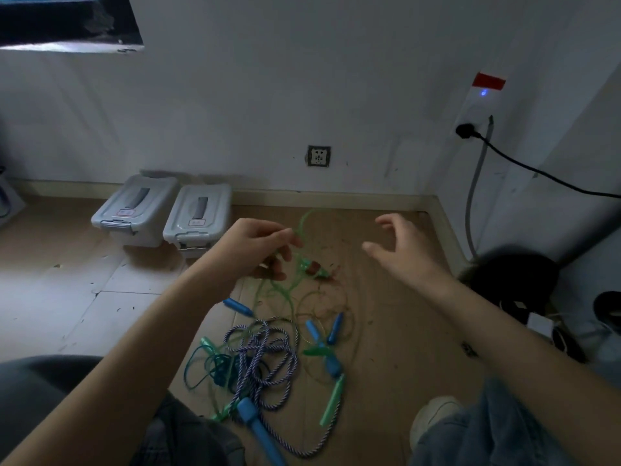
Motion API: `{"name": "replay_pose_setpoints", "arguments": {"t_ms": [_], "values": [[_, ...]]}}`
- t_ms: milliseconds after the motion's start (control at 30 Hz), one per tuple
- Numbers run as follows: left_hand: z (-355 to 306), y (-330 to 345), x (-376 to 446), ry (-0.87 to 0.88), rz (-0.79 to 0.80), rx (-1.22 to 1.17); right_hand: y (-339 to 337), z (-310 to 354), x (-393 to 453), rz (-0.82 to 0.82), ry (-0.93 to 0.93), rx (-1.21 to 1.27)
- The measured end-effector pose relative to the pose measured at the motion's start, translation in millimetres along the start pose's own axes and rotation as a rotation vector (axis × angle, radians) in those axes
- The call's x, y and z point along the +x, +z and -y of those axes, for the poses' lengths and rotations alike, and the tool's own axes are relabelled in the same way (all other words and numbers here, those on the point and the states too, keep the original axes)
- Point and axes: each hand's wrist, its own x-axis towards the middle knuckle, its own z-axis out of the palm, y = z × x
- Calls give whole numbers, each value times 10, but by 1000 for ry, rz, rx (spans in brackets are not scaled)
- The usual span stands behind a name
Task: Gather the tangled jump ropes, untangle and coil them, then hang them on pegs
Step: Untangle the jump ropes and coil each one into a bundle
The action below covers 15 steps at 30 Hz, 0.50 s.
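A tangle of jump ropes lies on the brown floor between my knees. It holds a purple-and-white braided rope (265,358) with a blue handle (258,428), a teal rope (208,364), and several blue handles (238,307) and green handles (332,400). My left hand (258,243) pinches a thin translucent green rope (302,227), lifted above the pile, with a green handle (312,267) dangling just below. My right hand (400,243) hovers to the right with fingers spread, holding nothing.
Two grey lidded storage boxes (134,210) (198,218) stand against the white wall at the left. A wall socket (318,156) sits above the skirting. A power strip with a black cable (537,173) hangs at the right. Dark objects and shoes (510,280) crowd the right corner.
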Motion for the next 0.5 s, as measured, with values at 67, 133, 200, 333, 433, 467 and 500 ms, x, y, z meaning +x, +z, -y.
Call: {"name": "replay_pose_setpoints", "arguments": {"t_ms": [67,133,200,333,433,467,500], "values": [[-56,44,-20,-45,93,-166,60,156,-107,122,-161,121],[-82,83,-29,-55,176,-275,143,256,-188,356,-191,276],[-82,94,-33,-62,235,-361,208,270,-200,386,-197,289],[-13,-21,-10,-76,282,-139,89,194,-68,258,99,707],[129,-10,70,-70,163,441,-60,96,35,211,292,850],[173,9,94,-67,130,534,-75,75,53,237,305,832],[208,17,110,-78,112,544,-82,62,57,269,306,804]]}}
